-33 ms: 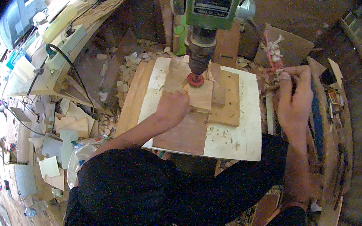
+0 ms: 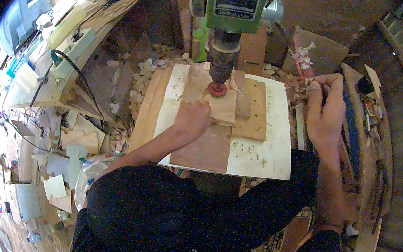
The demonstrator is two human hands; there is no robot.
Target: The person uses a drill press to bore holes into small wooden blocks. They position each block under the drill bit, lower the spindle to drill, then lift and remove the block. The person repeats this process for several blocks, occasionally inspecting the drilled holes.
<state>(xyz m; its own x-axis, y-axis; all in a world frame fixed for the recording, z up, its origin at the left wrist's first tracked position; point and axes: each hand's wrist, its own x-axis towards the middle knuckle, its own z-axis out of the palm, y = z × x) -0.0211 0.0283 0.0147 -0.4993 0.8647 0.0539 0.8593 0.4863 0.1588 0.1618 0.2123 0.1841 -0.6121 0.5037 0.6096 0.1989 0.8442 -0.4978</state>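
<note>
My left hand (image 2: 192,122) is closed on a small light wooden block (image 2: 222,109), pressing it against the boards of the work surface. Just over the far edge of that block stands a round red cutter (image 2: 217,90), held in the dark chuck (image 2: 223,56) of a green drill press (image 2: 236,6). Whether the cutter touches the wood I cannot tell. Off to the right, my right hand (image 2: 328,106) has its thumb and fingers pinched on the near end of a lever (image 2: 304,58) wrapped in red and whitish strips. My fingers hide the lever's tip.
Under the block lie a brown board (image 2: 203,150), a thicker tan board (image 2: 257,111) and a white panel (image 2: 264,161). Wood offcuts (image 2: 143,78) are heaped behind and to the left. A cluttered wooden bench (image 2: 55,91) with cables stands left; long planks (image 2: 376,178) run along the right.
My right hand has shifted very slightly at the lever. My left hand, the block and the cutter look the same.
</note>
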